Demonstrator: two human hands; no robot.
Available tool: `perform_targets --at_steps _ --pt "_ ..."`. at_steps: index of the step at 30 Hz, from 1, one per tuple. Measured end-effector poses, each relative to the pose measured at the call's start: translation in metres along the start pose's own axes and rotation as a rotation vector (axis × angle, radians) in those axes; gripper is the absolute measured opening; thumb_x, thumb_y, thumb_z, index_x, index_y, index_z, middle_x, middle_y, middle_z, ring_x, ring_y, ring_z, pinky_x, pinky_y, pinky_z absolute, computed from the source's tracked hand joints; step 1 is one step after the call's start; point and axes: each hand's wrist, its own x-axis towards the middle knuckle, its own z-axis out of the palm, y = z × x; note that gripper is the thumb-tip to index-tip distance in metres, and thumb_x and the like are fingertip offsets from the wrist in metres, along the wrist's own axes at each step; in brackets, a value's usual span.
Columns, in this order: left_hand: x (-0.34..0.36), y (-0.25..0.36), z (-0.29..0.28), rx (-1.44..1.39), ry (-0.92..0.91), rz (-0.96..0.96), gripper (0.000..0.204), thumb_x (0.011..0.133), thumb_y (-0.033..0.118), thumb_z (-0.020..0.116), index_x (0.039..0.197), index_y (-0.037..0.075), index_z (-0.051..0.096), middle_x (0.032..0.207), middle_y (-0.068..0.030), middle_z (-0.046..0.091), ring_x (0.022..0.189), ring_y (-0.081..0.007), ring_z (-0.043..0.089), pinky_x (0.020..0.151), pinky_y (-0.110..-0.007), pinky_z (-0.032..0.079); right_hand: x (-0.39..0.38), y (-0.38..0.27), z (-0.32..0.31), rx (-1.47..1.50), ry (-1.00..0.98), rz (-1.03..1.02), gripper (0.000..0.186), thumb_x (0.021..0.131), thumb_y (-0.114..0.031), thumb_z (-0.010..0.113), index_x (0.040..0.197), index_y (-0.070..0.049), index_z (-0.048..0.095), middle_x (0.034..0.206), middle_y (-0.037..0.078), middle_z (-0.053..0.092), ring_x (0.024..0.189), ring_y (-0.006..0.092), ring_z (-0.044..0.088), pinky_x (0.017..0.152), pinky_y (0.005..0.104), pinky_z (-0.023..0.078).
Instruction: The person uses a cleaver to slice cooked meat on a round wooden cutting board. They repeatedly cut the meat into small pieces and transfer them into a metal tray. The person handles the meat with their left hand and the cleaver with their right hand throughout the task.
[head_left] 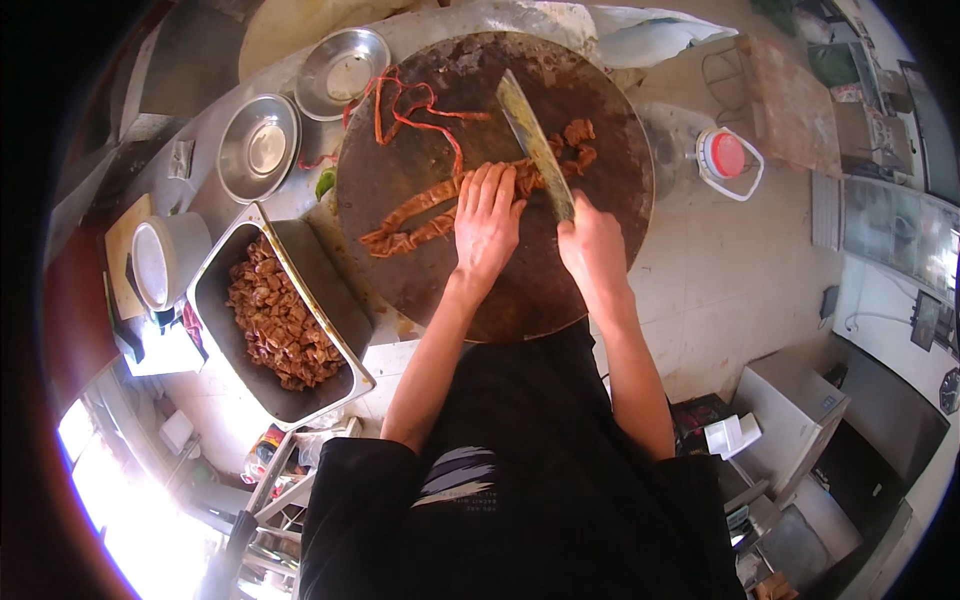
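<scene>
On a round, dark chopping board (420, 290), my left hand (488, 215) presses down with its fingers curled over long, wrinkled brown meat strips (412, 212). Their left ends stick out past the hand. My right hand (592, 250) is wrapped round the handle of a cleaver (530, 130). The blade crosses the strips just right of my left fingers, pointing away and to the left; whether its edge touches the board is hidden. Several cut meat pieces (578, 135) lie beyond the blade on the right. Red string (432, 105) lies loose across the far left of the board.
A deep steel pan (325, 285) holding chopped brown meat (275, 320) stands left of the board. Two steel bowls (260, 148) (343, 72) sit at the far left. A white tub (152, 262) is farther left. A red-lidded jar (727, 155) stands to the right.
</scene>
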Motion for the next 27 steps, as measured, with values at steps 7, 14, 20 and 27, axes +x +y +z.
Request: perform_targets --at_steps 7,14,20,27 --pt "-0.019 0.000 -0.013 0.132 -0.029 -0.097 0.059 0.079 0.012 0.074 0.133 0.000 0.053 0.136 -0.0156 0.054 0.133 -0.0330 0.047 0.114 -0.049 0.035 -0.075 0.016 -0.030 0.209 0.127 0.000 0.031 0.086 -0.007 0.065 0.114 0.005 0.061 0.065 0.026 0.060 0.060 0.0444 0.062 0.052 0.0501 0.047" --pt "-0.018 -0.014 -0.023 0.157 -0.013 -0.101 0.057 0.079 0.012 0.074 0.130 -0.002 0.054 0.134 -0.0156 0.055 0.128 -0.0336 0.050 0.111 -0.048 0.038 -0.059 0.007 0.013 -0.009 0.035 -0.051 0.028 0.084 -0.004 0.061 0.111 0.003 0.060 0.066 0.027 0.061 0.063 0.0459 0.063 0.056 0.0526 0.049" --pt "-0.015 -0.017 -0.023 0.138 0.048 -0.068 0.054 0.078 0.010 0.074 0.127 -0.002 0.057 0.131 -0.0161 0.057 0.125 -0.0336 0.052 0.110 -0.047 0.040 -0.020 -0.026 0.020 -0.062 0.027 -0.058 0.016 0.083 -0.002 0.056 0.099 0.001 0.057 0.065 0.028 0.061 0.066 0.0476 0.063 0.061 0.0564 0.051" --pt "-0.029 -0.022 -0.032 0.105 0.003 -0.110 0.054 0.080 0.010 0.072 0.130 -0.002 0.056 0.134 -0.0160 0.055 0.130 -0.0337 0.049 0.112 -0.048 0.038 -0.046 -0.018 -0.001 0.093 0.057 0.030 0.023 0.087 -0.006 0.061 0.109 0.002 0.060 0.070 0.026 0.063 0.065 0.0456 0.063 0.054 0.0501 0.049"
